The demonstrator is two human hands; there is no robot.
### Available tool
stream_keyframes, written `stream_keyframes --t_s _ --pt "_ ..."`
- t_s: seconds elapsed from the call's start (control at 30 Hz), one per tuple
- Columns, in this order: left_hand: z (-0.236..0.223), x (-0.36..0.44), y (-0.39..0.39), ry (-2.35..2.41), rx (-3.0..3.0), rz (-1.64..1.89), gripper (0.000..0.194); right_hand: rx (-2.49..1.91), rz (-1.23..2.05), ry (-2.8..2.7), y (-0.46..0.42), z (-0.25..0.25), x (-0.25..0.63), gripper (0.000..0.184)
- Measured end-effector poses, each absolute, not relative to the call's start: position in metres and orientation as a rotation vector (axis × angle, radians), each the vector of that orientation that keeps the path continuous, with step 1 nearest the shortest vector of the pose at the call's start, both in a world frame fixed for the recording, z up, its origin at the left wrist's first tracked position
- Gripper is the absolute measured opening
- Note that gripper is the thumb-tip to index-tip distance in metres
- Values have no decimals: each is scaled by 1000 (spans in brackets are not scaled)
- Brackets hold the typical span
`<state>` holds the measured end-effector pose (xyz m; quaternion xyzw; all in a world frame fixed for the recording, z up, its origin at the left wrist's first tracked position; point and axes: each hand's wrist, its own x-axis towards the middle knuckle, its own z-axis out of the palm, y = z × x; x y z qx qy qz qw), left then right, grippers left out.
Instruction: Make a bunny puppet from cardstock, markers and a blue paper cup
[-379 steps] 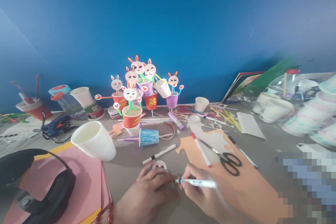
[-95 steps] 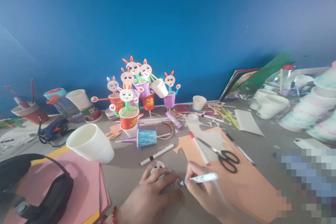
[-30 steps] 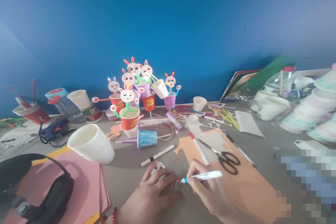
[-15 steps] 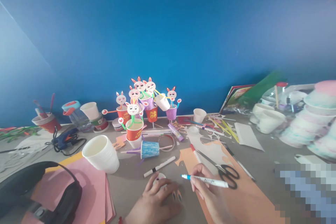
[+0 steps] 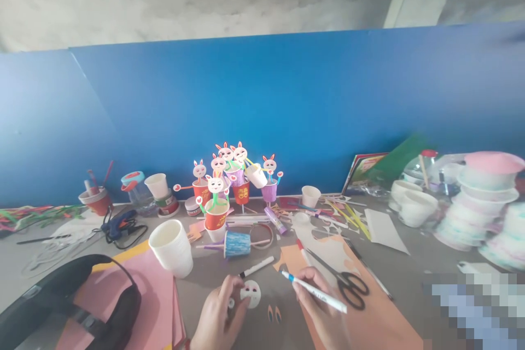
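Observation:
My left hand (image 5: 215, 314) pinches a small white paper disc with a drawn face (image 5: 251, 293), lifted off the grey table at the bottom centre. My right hand (image 5: 322, 309) grips a white marker with a blue tip (image 5: 314, 291), its tip pointing up and left, off the paper. Two small ear-shaped cut-outs (image 5: 274, 314) lie on the table between my hands. A black-and-white marker (image 5: 256, 267) lies just beyond the disc.
Black scissors (image 5: 346, 284) and a red-tipped pen (image 5: 302, 250) rest on orange paper (image 5: 369, 322). A stack of white cups (image 5: 171, 247) lies on pink sheets (image 5: 156, 295). Bunny-faced cup figures (image 5: 229, 186) stand at the blue wall. Headphones (image 5: 69, 306) lower left; stacked bowls (image 5: 484, 197) right.
The view has tilted upward, showing the wall top. My left hand has lifted the face disc off the table. My right hand has raised the marker away from the ear cut-outs.

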<state>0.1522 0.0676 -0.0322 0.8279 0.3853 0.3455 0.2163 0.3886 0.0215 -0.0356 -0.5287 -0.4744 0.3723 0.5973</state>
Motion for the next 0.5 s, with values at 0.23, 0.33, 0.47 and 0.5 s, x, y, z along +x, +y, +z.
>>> stream_keyframes --t_s 0.23,0.33,0.47,0.5 --pt "-10 156 72 1050 2089 700 27 -1217 892 -1117 18 -20 394 37" --pt "9 158 68 1024 2052 600 27 -1194 1023 -1149 10 -1 396 41" --pt "24 162 50 939 2094 543 31 -1134 1186 -1109 -11 19 392 43" --pt "24 163 44 923 2118 533 32 -1133 1219 -1084 -17 22 390 42"
